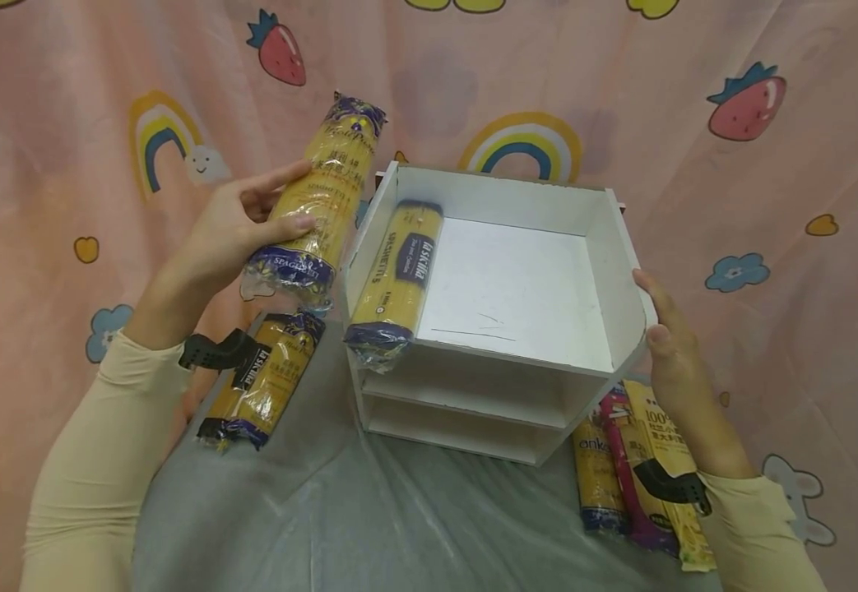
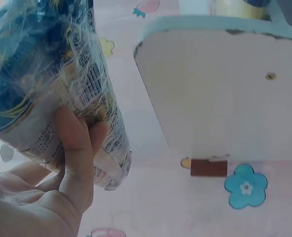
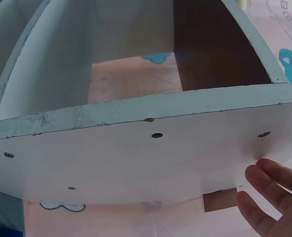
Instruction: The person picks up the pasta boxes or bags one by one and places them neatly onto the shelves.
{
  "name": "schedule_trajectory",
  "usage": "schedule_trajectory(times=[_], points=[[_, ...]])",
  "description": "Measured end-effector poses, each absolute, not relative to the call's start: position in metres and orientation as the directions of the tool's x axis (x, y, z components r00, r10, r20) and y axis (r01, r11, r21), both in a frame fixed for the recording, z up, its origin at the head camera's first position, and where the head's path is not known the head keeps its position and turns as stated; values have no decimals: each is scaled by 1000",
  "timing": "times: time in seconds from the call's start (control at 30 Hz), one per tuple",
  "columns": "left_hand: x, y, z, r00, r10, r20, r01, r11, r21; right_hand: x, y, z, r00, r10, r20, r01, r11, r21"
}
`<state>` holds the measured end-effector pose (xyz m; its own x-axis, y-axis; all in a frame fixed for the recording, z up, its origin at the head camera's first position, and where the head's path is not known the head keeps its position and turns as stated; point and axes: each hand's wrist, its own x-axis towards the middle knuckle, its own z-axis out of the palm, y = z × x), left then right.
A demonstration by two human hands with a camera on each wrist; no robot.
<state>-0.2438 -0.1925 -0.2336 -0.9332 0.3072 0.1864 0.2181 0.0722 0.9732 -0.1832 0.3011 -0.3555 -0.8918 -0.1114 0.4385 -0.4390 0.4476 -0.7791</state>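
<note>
My left hand (image 1: 224, 218) grips a clear-wrapped spaghetti pack (image 1: 328, 185) with blue ends, raised beside the left wall of a small white shelf unit (image 1: 513, 259). In the left wrist view, fingers curl around the held pack (image 2: 81, 74). A second spaghetti pack (image 1: 399, 275) lies on the unit's top level, along its left wall, its near end over the front edge. My right hand (image 1: 676, 353) is at the unit's right side; in the right wrist view its fingertips (image 3: 267, 180) are extended at the outer side panel (image 3: 136, 163).
Another spaghetti pack (image 1: 266, 378) lies on the grey cloth (image 1: 369, 510) left of the unit. Several pasta packs (image 1: 636, 469) lie to its right, partly behind my right forearm. Two lower compartments (image 1: 466, 399) face me. A patterned pink curtain (image 1: 429, 90) hangs behind.
</note>
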Motion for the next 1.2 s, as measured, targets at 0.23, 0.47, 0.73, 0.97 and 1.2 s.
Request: schedule_trajectory(times=[0.23, 0.47, 0.73, 0.97, 1.2], points=[[-243, -172, -228, -919, 332, 213, 225, -5, 974, -182, 299, -354, -896, -106, 432, -430, 447, -784], [-240, -148, -224, -911, 359, 204, 237, 51, 970, -182, 299, -353, -892, -111, 439, -439, 450, -777], [-238, -119, -221, -898, 395, 191, 254, 112, 961, -182, 299, -353, -884, -126, 450, -458, 429, -779], [-234, -99, -220, -897, 418, 143, 210, 117, 971, -183, 299, -354, -890, -121, 439, -445, 430, -785], [-232, -82, -225, -906, 409, 104, 186, 166, 968, -183, 299, -354, -889, -116, 443, -445, 442, -779]])
